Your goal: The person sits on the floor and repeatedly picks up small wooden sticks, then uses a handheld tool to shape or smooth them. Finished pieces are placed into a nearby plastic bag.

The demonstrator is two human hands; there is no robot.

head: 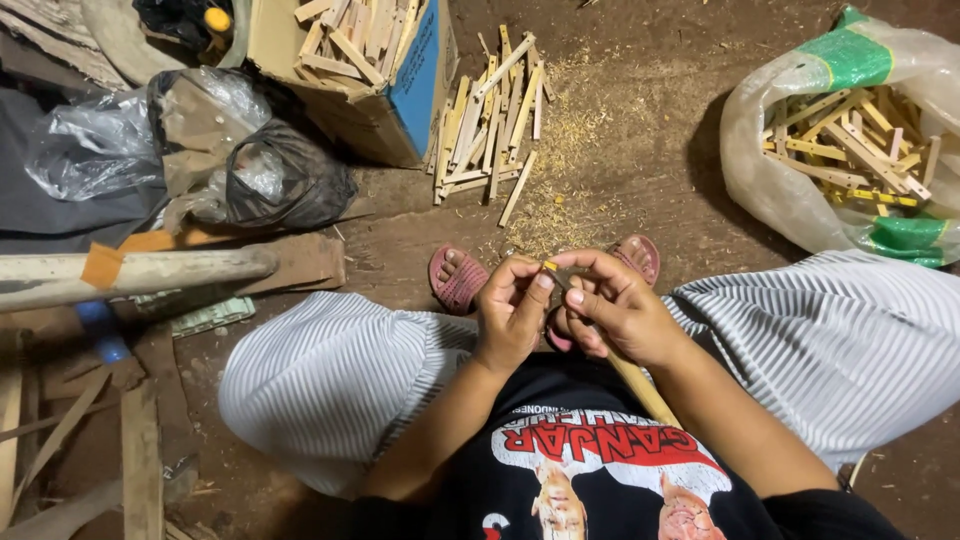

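Note:
I sit on the dirt floor with my knees spread, in striped white trousers. My left hand pinches a small pale wooden piece at its fingertips. My right hand grips a tool with a long wooden handle that runs back toward my lap; its tip meets the small piece between both hands. My feet in pink sandals rest just beyond my hands.
A pile of cut wooden sticks lies on the floor ahead, with sawdust beside it. A cardboard box of sticks stands behind it. A clear plastic sack of sticks is at right. Plastic bags, a thick pole and planks are at left.

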